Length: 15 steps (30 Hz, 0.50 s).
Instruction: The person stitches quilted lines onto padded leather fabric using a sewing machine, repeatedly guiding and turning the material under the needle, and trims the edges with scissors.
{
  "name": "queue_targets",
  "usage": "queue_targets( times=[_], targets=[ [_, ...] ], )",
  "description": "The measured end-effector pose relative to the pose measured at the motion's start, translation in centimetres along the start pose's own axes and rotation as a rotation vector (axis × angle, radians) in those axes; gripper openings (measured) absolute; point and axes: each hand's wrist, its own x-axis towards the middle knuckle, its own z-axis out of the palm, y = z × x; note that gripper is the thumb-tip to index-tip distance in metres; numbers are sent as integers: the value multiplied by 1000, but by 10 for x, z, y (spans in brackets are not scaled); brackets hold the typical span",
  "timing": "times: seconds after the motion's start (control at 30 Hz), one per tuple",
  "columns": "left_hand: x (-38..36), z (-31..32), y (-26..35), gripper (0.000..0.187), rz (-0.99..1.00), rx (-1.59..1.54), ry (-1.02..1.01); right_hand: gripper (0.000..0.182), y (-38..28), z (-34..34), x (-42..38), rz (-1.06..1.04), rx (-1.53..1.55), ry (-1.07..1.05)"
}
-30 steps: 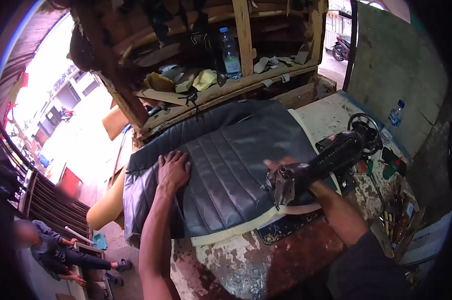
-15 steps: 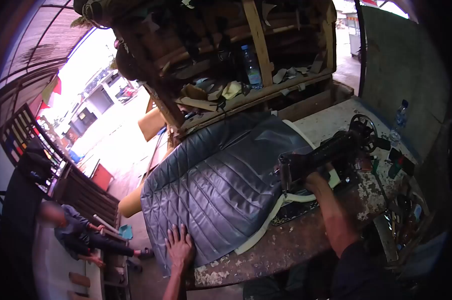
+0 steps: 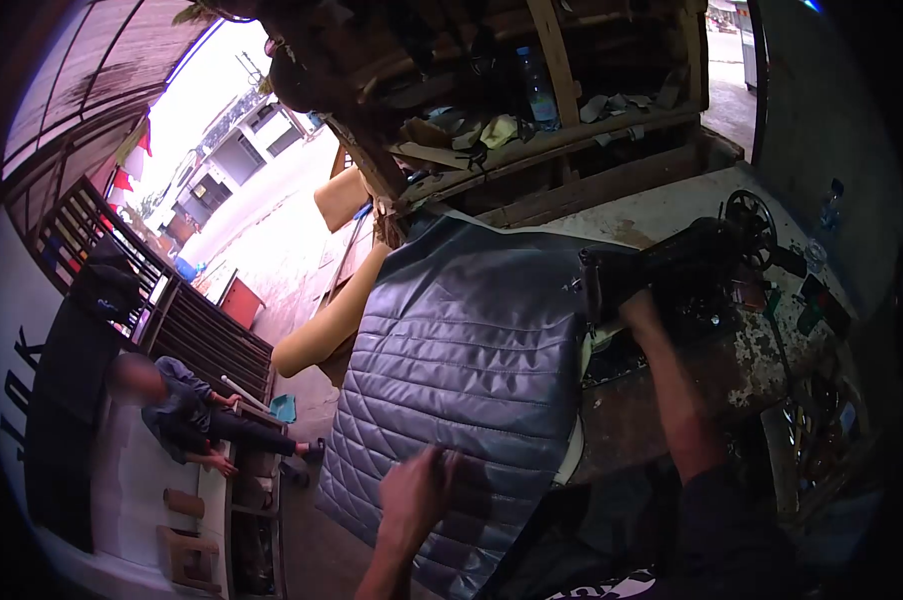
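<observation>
A grey quilted leatherette cover (image 3: 452,370) with stitched lines and a pale backing edge lies over the worktable, its lower part hanging over the front. Its right side reaches the needle end of a black sewing machine (image 3: 672,262). Over the lower part of the cover is my left hand (image 3: 417,497), slightly blurred with its fingers curled in; whether it pinches any material is hidden. My right hand (image 3: 640,312) is under the machine's arm, beside the cover's right edge. The machine and shadow hide its fingers.
A wooden shelf (image 3: 592,125) with scraps and a plastic bottle (image 3: 538,92) stands behind the table. Right of the handwheel (image 3: 752,228) is another bottle (image 3: 830,208). A tan roll (image 3: 332,320) lies left of the cover. A person (image 3: 187,410) sits at the left.
The cover has turned and shifted, with its lower end hanging farther down. My left hand has gone from flat and spread to curled, farther in over the cover. The camera view has shifted.
</observation>
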Motion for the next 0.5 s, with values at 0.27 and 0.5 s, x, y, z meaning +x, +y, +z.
queue_targets(
  times=[0.27,0.5],
  targets=[
    [206,86,69,61,432,-135,-86,28,-215,-77,-89,-115,-408,146],
    [210,94,-31,60,177,-43,-58,44,-211,-203,51,-70,-1164,506]
  ],
)
